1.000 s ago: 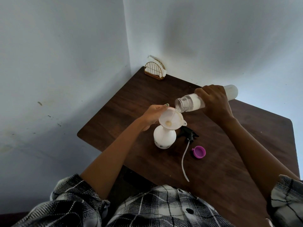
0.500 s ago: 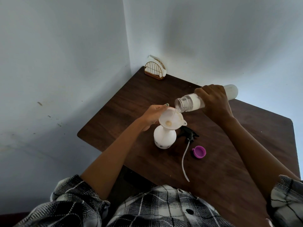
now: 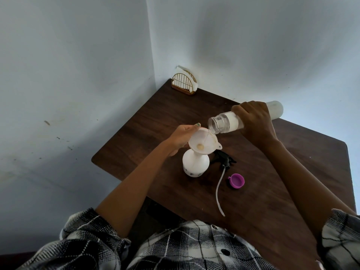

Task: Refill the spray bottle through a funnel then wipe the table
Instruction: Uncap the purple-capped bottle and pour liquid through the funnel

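A round-bellied white plastic spray bottle is standing upright on the dark wooden counter, its long axis vertical and its neck being topped by a wide white plastic funnel whose mouth is facing up. The funnel's rim is being pinched by the fingers of the left hand, which are closed on it. A clear cylindrical plastic refill bottle is being gripped around its middle by the right hand, fingers wrapped tightly. The refill bottle is being held almost level, its long axis running from the upper right down to the left, its open mouth pointing left and slightly down over the funnel's far edge. A thin stream of liquid is being poured into the funnel. Just to the right of the spray bottle, the black trigger spray head is lying on the counter, its pale dip tube trailing toward the person. A small purple plastic cap is resting beside that tube. A gold wire napkin holder is standing in the far corner.
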Tool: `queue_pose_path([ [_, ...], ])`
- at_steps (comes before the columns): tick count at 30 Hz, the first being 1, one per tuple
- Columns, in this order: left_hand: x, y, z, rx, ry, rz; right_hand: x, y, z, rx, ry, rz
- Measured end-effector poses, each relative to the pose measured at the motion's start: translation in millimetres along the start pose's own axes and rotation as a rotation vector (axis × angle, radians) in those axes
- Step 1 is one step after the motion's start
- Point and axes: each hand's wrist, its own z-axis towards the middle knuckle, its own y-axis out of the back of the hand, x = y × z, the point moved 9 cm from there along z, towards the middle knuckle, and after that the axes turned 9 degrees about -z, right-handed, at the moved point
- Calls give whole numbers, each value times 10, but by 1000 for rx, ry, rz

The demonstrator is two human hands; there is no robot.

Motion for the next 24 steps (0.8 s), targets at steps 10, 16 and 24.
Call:
queue_pose_path([
  [10, -3, 0, 6, -4, -21, 2, 9, -3, -5, -13, 13, -7],
  [16, 3, 4, 7, -4, -16, 0, 6, -2, -7, -4, 7, -6],
  [24, 8, 3, 16, -2, -13, 12, 16, 20, 6, -8, 4, -15],
])
